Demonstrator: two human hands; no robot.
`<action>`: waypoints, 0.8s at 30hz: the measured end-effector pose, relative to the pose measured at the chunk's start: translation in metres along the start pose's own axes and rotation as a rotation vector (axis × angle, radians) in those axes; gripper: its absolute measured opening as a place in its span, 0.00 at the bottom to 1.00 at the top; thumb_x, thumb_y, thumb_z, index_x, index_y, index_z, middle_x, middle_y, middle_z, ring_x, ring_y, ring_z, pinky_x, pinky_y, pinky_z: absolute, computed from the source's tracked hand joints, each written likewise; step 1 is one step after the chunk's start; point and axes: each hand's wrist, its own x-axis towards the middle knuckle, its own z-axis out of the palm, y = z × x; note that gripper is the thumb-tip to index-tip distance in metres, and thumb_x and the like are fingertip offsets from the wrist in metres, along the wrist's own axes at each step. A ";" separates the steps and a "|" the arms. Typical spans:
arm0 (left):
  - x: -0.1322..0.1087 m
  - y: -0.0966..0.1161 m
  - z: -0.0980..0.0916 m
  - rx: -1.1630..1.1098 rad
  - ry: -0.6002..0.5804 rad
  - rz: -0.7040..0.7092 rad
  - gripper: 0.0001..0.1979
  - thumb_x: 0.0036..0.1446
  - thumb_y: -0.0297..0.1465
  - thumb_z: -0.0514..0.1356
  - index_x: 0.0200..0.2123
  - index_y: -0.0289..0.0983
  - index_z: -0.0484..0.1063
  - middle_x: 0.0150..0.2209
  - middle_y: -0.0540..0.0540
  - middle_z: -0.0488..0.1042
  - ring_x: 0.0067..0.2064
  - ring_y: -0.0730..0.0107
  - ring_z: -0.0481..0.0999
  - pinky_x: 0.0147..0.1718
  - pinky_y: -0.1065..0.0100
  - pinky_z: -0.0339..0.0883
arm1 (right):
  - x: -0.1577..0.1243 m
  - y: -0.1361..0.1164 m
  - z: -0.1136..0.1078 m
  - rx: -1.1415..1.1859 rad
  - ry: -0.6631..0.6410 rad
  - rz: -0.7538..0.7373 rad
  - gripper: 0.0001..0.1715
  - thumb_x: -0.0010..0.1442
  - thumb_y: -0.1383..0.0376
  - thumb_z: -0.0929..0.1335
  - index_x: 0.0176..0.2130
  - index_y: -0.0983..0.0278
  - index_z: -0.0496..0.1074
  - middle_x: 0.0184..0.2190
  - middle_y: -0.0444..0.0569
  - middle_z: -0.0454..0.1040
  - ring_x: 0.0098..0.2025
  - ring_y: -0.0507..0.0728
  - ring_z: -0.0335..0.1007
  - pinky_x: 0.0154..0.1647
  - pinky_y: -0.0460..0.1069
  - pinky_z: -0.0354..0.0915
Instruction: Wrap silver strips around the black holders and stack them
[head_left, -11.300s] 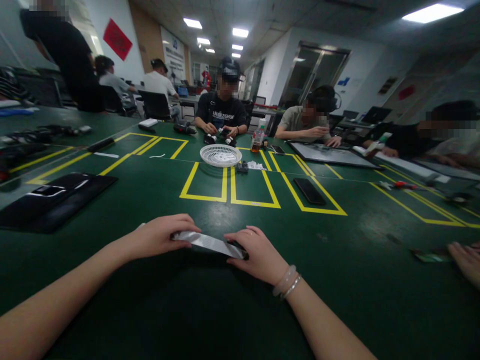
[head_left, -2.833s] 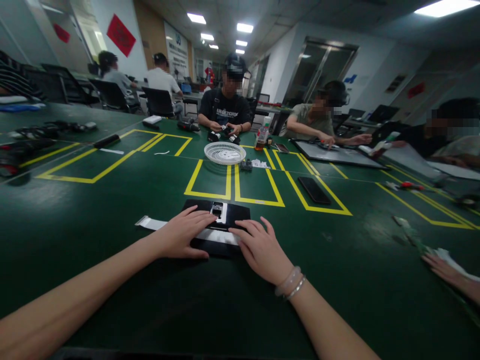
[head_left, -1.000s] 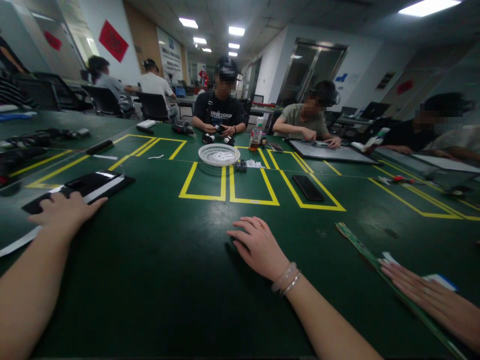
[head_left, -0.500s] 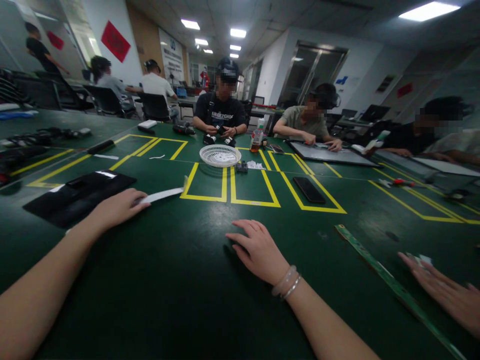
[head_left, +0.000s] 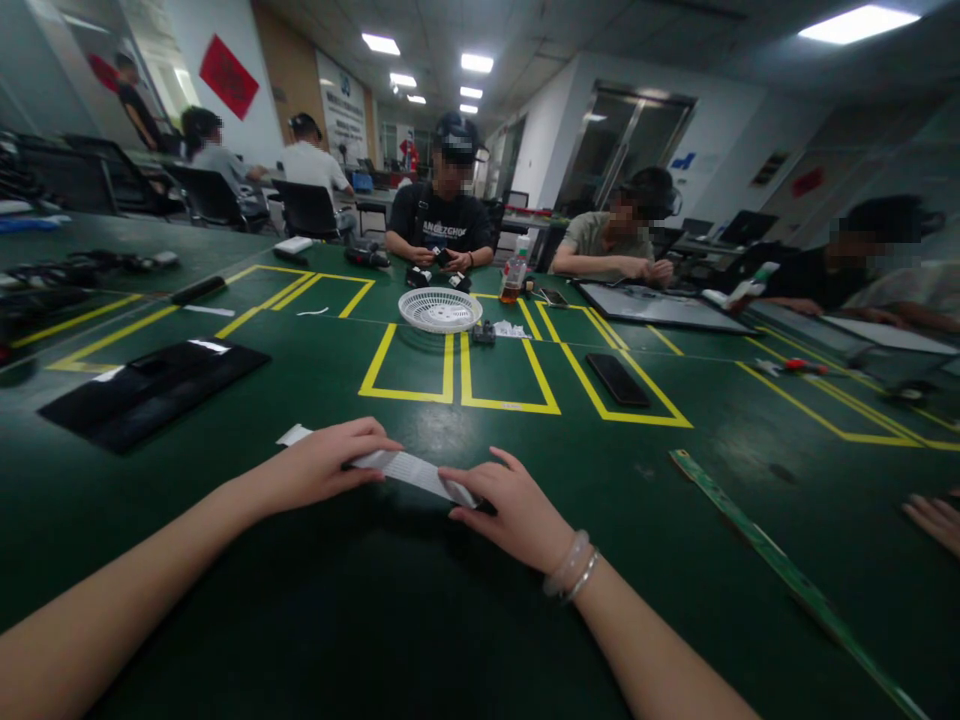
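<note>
A white strip with faint lines on it stretches between my two hands, above the green table. My left hand pinches it toward its left part, and a white end sticks out behind the fingers. My right hand, with two bracelets at the wrist, grips the other end between thumb and fingers. A flat black panel with white patches lies to the left of my left hand. Right of my right hand is a long green circuit strip.
Yellow tape outlines mark the table. Farther back are a white round basket, a bottle and a black phone. Several people sit around; another person's hand rests at the right edge.
My left hand has moved right with the white strip, away from the black panel. My right hand has closed on the strip's end. The other person's hand at the right has drawn back.
</note>
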 end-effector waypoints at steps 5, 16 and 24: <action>0.001 -0.017 -0.001 0.120 0.039 0.011 0.16 0.71 0.37 0.56 0.59 0.42 0.68 0.51 0.43 0.68 0.49 0.58 0.71 0.47 0.66 0.66 | 0.001 0.004 0.000 0.278 0.092 0.043 0.22 0.65 0.59 0.67 0.58 0.55 0.69 0.44 0.46 0.77 0.45 0.55 0.72 0.60 0.59 0.57; -0.085 -0.138 -0.064 0.615 0.193 -0.903 0.41 0.67 0.47 0.56 0.65 0.15 0.56 0.62 0.21 0.54 0.63 0.31 0.52 0.56 0.28 0.41 | 0.011 0.024 -0.020 1.463 0.948 0.646 0.13 0.64 0.58 0.68 0.47 0.60 0.73 0.35 0.44 0.78 0.31 0.50 0.72 0.33 0.44 0.70; -0.139 -0.176 -0.088 0.476 0.176 -1.204 0.47 0.66 0.54 0.48 0.67 0.15 0.50 0.63 0.21 0.51 0.59 0.31 0.58 0.53 0.31 0.50 | 0.012 0.028 -0.028 1.771 1.015 0.846 0.10 0.70 0.63 0.61 0.42 0.63 0.70 0.30 0.43 0.75 0.24 0.48 0.69 0.27 0.43 0.70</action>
